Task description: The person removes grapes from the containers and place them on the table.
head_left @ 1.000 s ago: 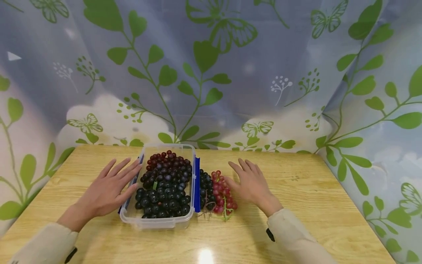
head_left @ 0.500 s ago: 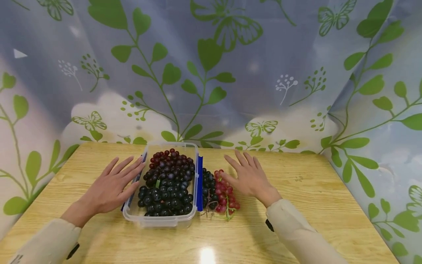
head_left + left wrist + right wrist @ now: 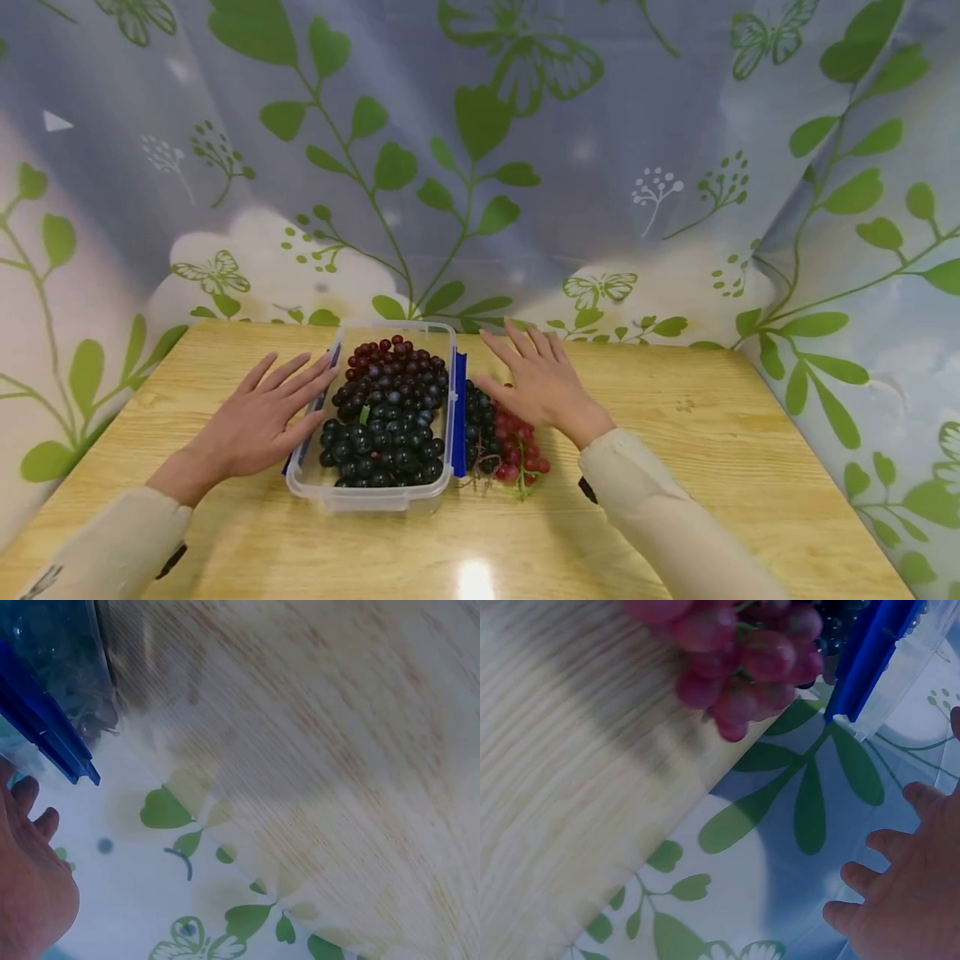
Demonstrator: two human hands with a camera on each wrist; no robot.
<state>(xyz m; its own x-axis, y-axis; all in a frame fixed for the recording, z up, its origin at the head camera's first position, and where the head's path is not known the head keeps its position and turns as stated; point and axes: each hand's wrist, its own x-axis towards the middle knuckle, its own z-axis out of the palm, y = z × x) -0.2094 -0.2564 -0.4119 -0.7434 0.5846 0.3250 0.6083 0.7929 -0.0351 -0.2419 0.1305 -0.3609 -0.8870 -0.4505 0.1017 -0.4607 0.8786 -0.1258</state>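
Note:
A clear plastic container (image 3: 371, 500) with blue side flaps holds dark grapes (image 3: 386, 433) and reddish ones at its far end. My left hand (image 3: 251, 421), fingers straight and spread, is at the container's left side, fingertips by its rim; whether they touch it I cannot tell. Right of the container lie a bunch of black grapes (image 3: 477, 425) and a bunch of red grapes (image 3: 517, 446). Over the far end of the red bunch, my right hand (image 3: 543, 383) is spread, holding nothing. The right wrist view shows the red grapes (image 3: 739, 667) beside the blue flap (image 3: 870, 660).
The container and loose bunches stand on a light wooden table (image 3: 675, 467). A curtain (image 3: 570, 183) printed with green leaves and butterflies hangs behind the table's far edge and along its sides.
My right hand has moved left and away from me, from beside the red grapes to above their far end. The left hand keeps its place beside the container, and the head view has shifted slightly.

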